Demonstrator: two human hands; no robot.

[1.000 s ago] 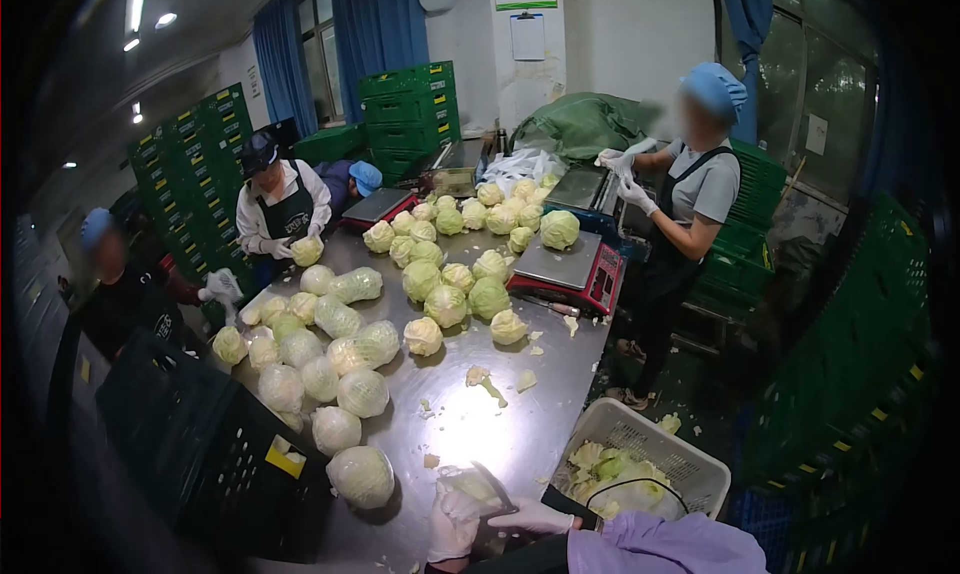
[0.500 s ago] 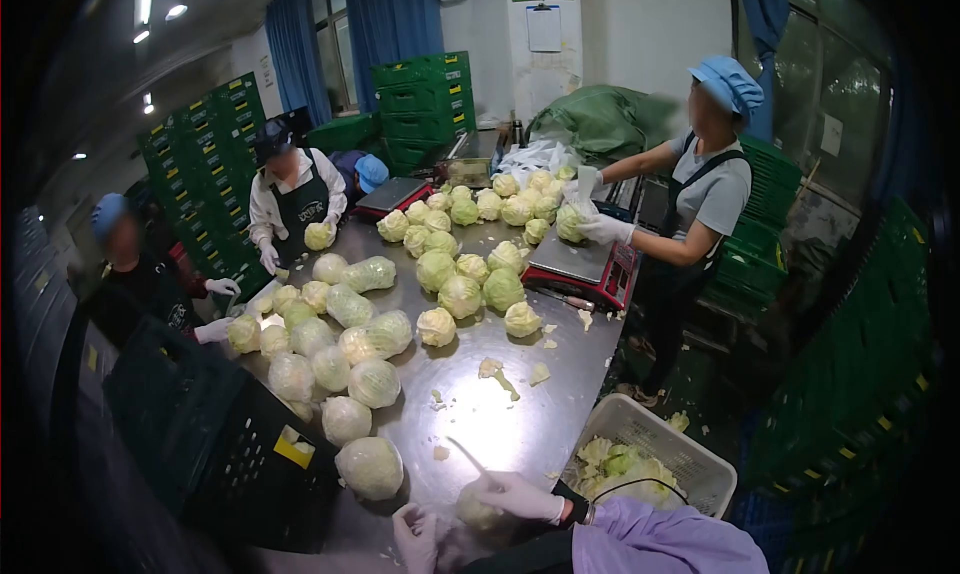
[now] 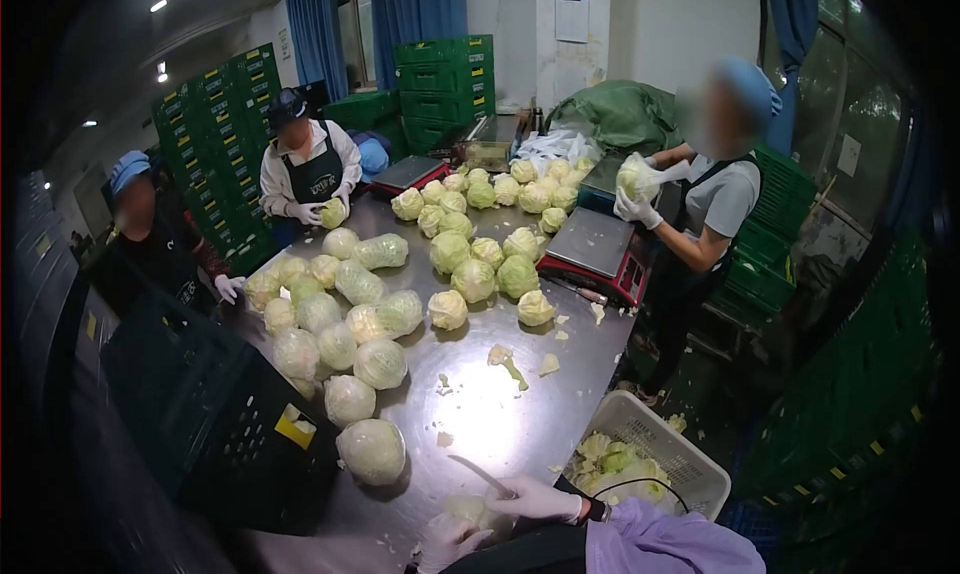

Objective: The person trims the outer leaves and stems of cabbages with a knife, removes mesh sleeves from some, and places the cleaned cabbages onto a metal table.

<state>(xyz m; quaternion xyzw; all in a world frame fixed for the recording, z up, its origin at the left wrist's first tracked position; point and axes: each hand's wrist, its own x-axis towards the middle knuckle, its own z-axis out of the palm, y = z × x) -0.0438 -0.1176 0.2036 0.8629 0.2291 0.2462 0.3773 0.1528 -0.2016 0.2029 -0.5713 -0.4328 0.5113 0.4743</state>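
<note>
At the near edge of the table lies a pale cabbage (image 3: pixel 476 511), partly covered by my hands. My left hand (image 3: pixel 447 546), in a white glove, has its fingers curled against the near left side of it. My right hand (image 3: pixel 542 500), gloved too, is closed above and to the right of the cabbage. From its fingers a thin, curved, pale grey strip (image 3: pixel 478 472) points to the upper left; it resembles a knife blade, but I cannot be sure. A large wrapped cabbage (image 3: pixel 371 452) sits left of my hands.
Several wrapped cabbages (image 3: pixel 360 323) line the left side; bare ones (image 3: pixel 473 280) stand further back. Leaf scraps (image 3: pixel 507 362) litter the middle. A green crate (image 3: pixel 210 414), a red scale (image 3: pixel 592 242) and a white basket (image 3: pixel 690 460) with leaves surround me. Three co-workers stand around the table.
My left hand has moved right, against the cabbage. The strip in my right hand tilts lower. The co-worker at right has lifted a cabbage off the scale. The view has shifted slightly.
</note>
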